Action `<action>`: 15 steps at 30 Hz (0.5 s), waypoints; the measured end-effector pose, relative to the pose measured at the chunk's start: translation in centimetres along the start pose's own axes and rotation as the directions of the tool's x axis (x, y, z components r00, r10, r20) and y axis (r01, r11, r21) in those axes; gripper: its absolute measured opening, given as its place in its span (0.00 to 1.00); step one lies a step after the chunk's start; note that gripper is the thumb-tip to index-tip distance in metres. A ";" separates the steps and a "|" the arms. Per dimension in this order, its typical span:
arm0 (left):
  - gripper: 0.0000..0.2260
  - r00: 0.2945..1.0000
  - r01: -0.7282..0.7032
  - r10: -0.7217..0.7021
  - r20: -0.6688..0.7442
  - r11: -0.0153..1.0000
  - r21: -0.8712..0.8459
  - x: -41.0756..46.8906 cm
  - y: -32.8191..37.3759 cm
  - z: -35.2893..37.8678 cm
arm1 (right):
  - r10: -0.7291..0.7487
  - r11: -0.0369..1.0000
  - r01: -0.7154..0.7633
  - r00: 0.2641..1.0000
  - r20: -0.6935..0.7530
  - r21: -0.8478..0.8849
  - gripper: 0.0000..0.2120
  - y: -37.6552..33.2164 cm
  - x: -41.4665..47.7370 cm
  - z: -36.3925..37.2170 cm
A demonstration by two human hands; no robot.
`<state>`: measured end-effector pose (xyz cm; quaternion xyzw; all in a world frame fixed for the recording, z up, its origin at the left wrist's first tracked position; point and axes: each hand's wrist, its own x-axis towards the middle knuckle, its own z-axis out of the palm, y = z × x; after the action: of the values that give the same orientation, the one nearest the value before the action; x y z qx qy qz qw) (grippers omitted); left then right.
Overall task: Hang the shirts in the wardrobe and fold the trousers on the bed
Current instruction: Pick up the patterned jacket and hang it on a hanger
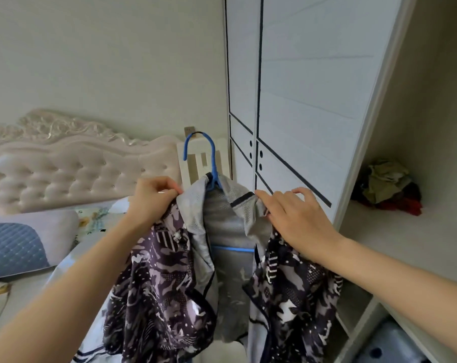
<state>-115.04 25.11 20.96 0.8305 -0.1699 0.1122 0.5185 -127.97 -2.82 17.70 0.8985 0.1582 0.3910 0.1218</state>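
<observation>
The wardrobe [300, 100] fills the right half of our view, its white doors ahead of us and an open compartment at the far right. A crumpled pile of clothes [387, 187] lies on a shelf in that compartment. To our left is the bed [64, 271] with its tufted headboard [64, 166] and a pillow [20, 247]; we see no trousers on it from here.

Between bed and wardrobe we hold up the shirt [164, 284], a dark patterned one with a pale mesh lining. It is open at the front and draped over a blue hanger [213, 161]. Our left hand [154, 197] pinches the fabric at one shoulder, and our right hand [298, 218] grips the collar edge on the other side, fingers curled into the cloth. The hanger's hook stands free above the neckline, in front of the doors and caught on nothing.

We judge this to be the hanging step, with the shirt being settled square on the hanger. Next we need one hand to take the hook, then swing right into the open compartment. No rail shows in this view, so we must find it first.
</observation>
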 end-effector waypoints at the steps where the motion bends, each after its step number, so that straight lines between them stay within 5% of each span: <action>1: 0.12 0.998 -0.026 0.024 0.049 0.999 0.030 -0.3 0.1 0.2 | 0.004 1.000 -0.005 0.999 -0.035 -0.023 0.20 0.0 -0.2 0.0; 5: 0.07 0.937 -0.184 0.165 0.308 0.982 0.034 -1.6 0.3 0.4 | 0.003 0.999 -0.001 0.998 -0.060 0.044 0.18 0.1 -1.0 -0.3; 9: 0.17 0.783 -0.301 0.196 0.591 0.950 0.084 -2.4 -1.8 0.2 | 0.090 0.970 -0.104 0.993 0.075 0.221 0.23 0.2 -1.8 -1.0; 15: 0.13 0.849 -0.420 0.123 0.513 0.746 0.516 -1.3 -4.9 0.8 | 0.105 0.971 -0.122 0.990 0.089 0.206 0.23 1.6 -2.5 -2.6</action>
<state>-114.26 26.61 16.10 0.9199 -0.3615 0.0435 0.1455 -131.14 -4.97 18.31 0.9284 0.1423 0.3431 0.0095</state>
